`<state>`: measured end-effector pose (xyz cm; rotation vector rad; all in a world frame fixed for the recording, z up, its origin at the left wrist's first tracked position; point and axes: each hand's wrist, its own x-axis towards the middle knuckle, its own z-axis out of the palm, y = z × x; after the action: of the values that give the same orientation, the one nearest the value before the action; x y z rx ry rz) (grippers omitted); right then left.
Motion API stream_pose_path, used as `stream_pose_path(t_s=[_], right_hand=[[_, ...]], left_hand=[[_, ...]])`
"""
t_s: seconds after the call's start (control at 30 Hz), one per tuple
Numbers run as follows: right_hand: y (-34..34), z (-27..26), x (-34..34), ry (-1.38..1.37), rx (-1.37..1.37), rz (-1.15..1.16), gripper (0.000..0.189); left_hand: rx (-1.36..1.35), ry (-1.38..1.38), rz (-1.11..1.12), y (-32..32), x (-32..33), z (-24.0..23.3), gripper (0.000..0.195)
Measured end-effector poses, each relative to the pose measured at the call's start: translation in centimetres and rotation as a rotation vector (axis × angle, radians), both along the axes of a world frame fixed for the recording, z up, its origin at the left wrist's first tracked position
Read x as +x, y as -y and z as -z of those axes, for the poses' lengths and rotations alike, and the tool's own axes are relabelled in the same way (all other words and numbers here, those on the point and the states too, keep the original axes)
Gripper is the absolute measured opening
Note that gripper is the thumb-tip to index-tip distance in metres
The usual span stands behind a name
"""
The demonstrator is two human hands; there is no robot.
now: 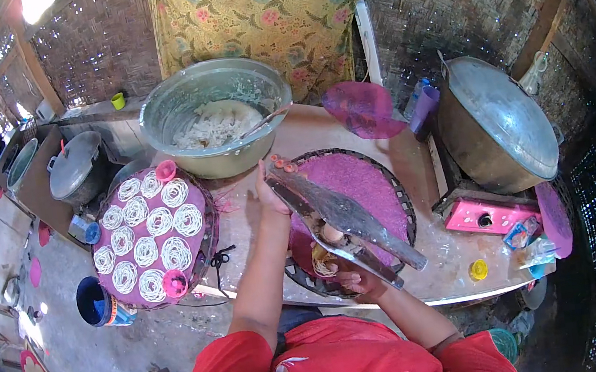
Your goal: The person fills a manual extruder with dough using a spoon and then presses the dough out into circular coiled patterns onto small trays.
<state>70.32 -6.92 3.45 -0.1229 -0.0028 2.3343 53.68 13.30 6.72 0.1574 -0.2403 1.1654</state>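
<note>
My left hand [272, 190] grips the upper left end of a hinged wooden press [333, 198], which slants across the middle of the view. The two arms of the press stand apart, with a pale rounded plug [331, 232] between them. A yellowish cup [319, 252] sits beneath the plug, and thin pale noodle strands [324, 266] hang at its lower end. My right hand [362, 279] is under the lower arm, beside the strands; that arm partly hides it, so its grip is unclear. Below the press lies a round tray with a pink mesh sheet [350, 179] and a dark woven rim.
On the left, a pink round tray [130, 204] bears several white noodle nests. Behind it stands a large basin [222, 162] of white dough. A big lidded pot [496, 122] and a pink stove [486, 216] are at right. A yellow cap [478, 270] lies near the table edge.
</note>
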Motion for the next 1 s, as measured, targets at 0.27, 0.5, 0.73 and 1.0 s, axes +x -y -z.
stream_pose_path(t_s=[0.27, 0.5, 0.73, 1.0], right_hand=[[2.1, -2.9, -2.5, 1.340, 0.484, -0.171, 0.061], [3.4, -5.7, 6.1, 1.039, 0.318, -0.111, 0.071], [6.0, -13.6, 11.8, 0.987, 0.365, -0.135, 0.086], [5.3, -16.2, 11.3, 1.402, 0.060, -0.221, 0.074]], left_hand=[[0.015, 0.139, -0.062, -0.8, -1.8, -1.8, 0.031], [0.133, -0.001, 0.039, 1.2, -0.3, -9.7, 0.032], [0.015, -0.255, 0.272, 1.3, 7.1, -10.3, 0.055], [-0.473, -0.239, 0.251, 1.2, 13.2, 3.0, 0.055]])
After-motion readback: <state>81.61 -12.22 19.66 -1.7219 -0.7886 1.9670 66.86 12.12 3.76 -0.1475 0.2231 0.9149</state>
